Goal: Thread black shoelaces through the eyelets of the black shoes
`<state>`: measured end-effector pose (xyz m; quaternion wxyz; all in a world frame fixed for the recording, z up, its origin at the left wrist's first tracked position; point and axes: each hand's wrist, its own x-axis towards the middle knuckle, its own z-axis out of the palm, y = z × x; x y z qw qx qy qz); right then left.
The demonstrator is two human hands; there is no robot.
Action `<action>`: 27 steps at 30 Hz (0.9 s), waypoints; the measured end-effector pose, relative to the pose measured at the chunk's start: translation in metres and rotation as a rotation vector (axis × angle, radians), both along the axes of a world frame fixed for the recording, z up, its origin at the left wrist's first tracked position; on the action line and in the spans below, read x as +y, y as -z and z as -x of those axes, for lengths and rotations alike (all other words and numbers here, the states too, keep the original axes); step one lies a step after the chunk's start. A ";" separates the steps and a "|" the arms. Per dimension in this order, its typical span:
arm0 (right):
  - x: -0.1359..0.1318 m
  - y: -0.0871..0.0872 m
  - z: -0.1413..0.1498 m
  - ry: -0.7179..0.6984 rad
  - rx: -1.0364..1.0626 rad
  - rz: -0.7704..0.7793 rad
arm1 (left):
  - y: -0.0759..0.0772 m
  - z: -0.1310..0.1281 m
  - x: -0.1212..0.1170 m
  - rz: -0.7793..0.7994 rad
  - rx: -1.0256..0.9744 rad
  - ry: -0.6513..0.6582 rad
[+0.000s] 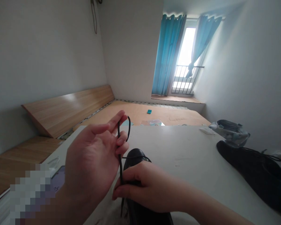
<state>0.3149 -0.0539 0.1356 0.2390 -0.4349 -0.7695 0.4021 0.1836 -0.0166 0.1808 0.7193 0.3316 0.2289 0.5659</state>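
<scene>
Left hand (93,159) pinching shoelace (118,137), right hand (142,187) lower

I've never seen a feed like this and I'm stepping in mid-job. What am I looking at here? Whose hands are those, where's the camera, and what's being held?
There's no machine here. This single picture comes from a camera worn on a person's head, looking forward and down, so these are that person's own bare hands. The left hand is raised, with a black shoelace held between its fingers. The lace runs down to the right hand, which closes around it just above a black leather shoe. That shoe is on a white table. A second black shoe lies further right, beside a grey-and-white object that I can't identify. Beyond the table are a wooden platform and a window with blue curtains.
</scene>
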 end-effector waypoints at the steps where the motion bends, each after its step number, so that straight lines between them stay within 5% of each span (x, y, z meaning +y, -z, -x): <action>1: 0.000 -0.002 -0.002 0.006 -0.021 -0.009 | -0.002 0.002 0.003 -0.031 0.011 -0.034; 6: 0.015 -0.014 -0.029 0.015 -0.084 0.015 | -0.010 0.021 0.030 -0.310 0.278 -0.339; 8: 0.021 -0.016 -0.037 0.032 -0.052 -0.001 | -0.009 0.030 0.042 -0.413 0.488 -0.336; 13: 0.026 -0.010 -0.037 0.145 -0.067 -0.077 | 0.015 0.046 0.057 -0.783 1.629 -0.220; 15: 0.024 -0.006 -0.031 0.186 -0.173 -0.139 | 0.025 0.047 0.058 -0.899 1.877 -0.212; 21: 0.021 0.001 -0.019 0.244 -0.444 -0.401 | 0.021 0.040 0.041 -0.944 1.699 0.339; 27: 0.024 0.001 -0.023 0.223 -0.401 -0.373 | 0.013 0.035 0.034 -0.909 1.655 0.406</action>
